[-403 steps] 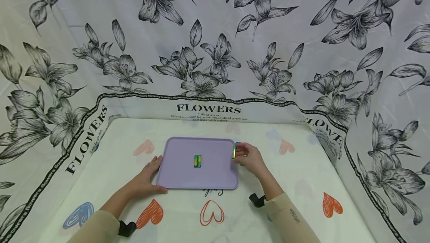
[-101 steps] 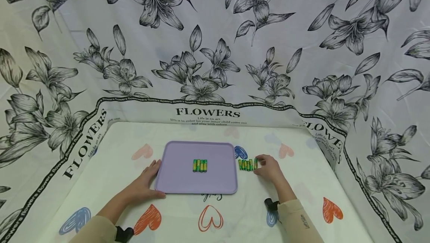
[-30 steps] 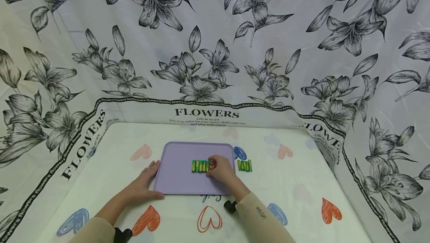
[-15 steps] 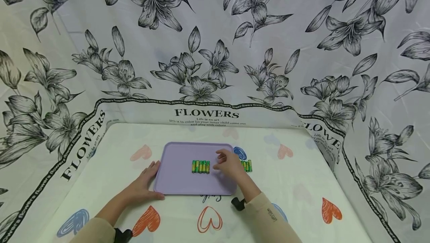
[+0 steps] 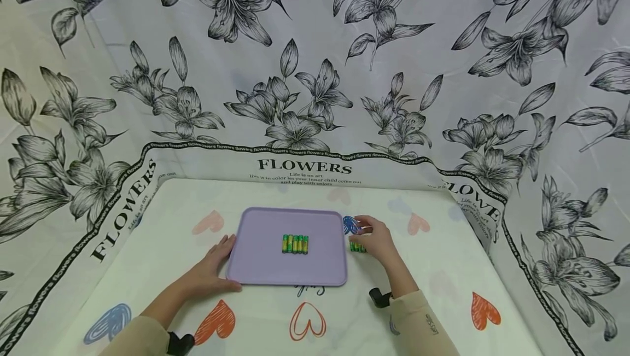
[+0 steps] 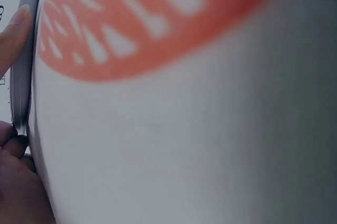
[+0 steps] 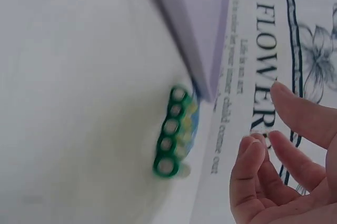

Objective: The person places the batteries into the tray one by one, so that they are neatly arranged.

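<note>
A light purple tray [image 5: 315, 271] lies on the table with several green and yellow batteries [image 5: 295, 244] side by side near its middle. My left hand [image 5: 209, 268] rests against the tray's left edge, fingers extended, with the thumb at the front left corner. In the left wrist view the thumb [image 6: 17, 32] touches the rim. Past the tray's right edge, my right hand [image 5: 376, 241] hovers over a second row of batteries [image 5: 357, 247], partly covering it. The right wrist view shows that row [image 7: 171, 129] whole, with the right hand [image 7: 289, 176] apart from it, fingers loosely bent and holding nothing.
A white tablecloth [image 5: 266, 312] printed with hearts covers the table. Flower-printed fabric [image 5: 305, 99] hangs behind it and at both sides. Black wrist devices [image 5: 379, 297] sit at both cuffs.
The row on the tray has grown from two batteries to several. Within the last second my right hand let go of a battery there and moved right. The left hand stays put.
</note>
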Demonstrator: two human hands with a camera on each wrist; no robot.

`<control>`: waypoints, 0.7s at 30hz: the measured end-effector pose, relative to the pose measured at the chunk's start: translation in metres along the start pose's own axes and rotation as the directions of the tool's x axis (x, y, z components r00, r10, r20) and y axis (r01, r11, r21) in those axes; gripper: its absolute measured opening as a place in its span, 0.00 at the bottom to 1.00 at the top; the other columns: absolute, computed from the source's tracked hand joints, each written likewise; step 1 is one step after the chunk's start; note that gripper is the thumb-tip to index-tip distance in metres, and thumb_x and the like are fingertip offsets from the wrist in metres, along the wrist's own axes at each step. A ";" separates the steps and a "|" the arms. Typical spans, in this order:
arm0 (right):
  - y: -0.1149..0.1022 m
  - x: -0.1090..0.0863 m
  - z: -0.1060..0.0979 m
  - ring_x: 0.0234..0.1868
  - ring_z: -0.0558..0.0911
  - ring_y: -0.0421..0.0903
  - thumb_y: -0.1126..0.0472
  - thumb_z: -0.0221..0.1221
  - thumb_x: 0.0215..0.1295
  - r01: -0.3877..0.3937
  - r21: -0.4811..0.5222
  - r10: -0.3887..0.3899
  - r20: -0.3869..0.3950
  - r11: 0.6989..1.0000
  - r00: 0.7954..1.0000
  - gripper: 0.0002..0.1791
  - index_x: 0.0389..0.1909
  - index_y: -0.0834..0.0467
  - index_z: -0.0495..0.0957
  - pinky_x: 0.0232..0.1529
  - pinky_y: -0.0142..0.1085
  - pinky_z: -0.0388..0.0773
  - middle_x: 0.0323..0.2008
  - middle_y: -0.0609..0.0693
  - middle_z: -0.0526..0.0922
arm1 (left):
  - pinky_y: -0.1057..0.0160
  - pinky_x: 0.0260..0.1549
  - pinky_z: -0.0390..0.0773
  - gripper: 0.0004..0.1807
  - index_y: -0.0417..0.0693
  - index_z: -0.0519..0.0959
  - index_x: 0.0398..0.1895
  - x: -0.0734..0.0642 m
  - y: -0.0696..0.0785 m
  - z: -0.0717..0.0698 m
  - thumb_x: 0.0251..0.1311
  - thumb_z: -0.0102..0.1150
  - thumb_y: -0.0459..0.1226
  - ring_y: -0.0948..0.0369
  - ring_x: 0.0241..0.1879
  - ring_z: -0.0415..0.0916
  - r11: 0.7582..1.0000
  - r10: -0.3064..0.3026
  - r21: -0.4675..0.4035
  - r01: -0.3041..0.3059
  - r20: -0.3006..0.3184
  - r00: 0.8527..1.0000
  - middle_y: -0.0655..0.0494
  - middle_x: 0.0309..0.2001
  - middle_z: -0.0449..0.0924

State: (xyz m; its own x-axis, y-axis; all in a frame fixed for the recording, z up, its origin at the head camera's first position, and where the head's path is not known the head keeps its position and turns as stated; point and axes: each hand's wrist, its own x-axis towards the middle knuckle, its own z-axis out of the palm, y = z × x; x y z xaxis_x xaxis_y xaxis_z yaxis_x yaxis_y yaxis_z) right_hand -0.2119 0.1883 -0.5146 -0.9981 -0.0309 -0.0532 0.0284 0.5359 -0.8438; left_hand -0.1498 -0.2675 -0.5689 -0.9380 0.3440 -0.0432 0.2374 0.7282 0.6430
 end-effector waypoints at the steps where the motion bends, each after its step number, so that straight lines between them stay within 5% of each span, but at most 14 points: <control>1: 0.005 0.000 -0.003 0.51 0.83 0.53 0.64 0.72 0.57 -0.010 -0.009 0.010 0.003 1.000 1.000 0.34 0.66 0.59 0.75 0.47 0.44 0.84 0.55 0.59 0.83 | 0.26 0.70 0.48 0.71 0.42 0.47 0.81 0.000 0.000 0.000 0.40 0.78 0.61 0.30 0.77 0.39 1.000 -0.003 0.000 0.003 0.002 1.000 0.35 0.80 0.42; 12: 0.037 0.001 -0.021 0.59 0.78 0.59 0.68 0.77 0.46 -0.078 -0.175 0.098 0.107 0.981 0.989 0.46 0.70 0.58 0.70 0.60 0.55 0.77 0.59 0.60 0.79 | 0.27 0.71 0.47 0.71 0.42 0.47 0.81 0.001 0.003 -0.002 0.40 0.78 0.61 0.31 0.77 0.39 1.000 -0.011 -0.004 0.011 0.003 1.000 0.35 0.80 0.42; 21: 0.045 -0.001 -0.018 0.60 0.77 0.58 0.67 0.75 0.48 -0.104 -0.246 0.133 0.103 0.964 0.986 0.38 0.65 0.57 0.76 0.61 0.57 0.75 0.58 0.57 0.79 | 0.29 0.72 0.46 0.71 0.42 0.47 0.81 0.000 0.003 -0.001 0.40 0.78 0.61 0.34 0.78 0.39 1.000 -0.021 0.005 0.020 0.013 1.000 0.36 0.81 0.41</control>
State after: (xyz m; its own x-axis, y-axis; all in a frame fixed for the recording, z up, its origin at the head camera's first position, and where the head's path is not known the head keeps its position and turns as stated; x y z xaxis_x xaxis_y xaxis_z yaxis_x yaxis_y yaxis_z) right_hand -0.2108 0.2277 -0.5426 -0.9745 -0.0460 -0.2198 0.1181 0.7273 -0.6761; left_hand -0.1494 -0.2664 -0.5664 -0.9393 0.3366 -0.0662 0.2194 0.7377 0.6385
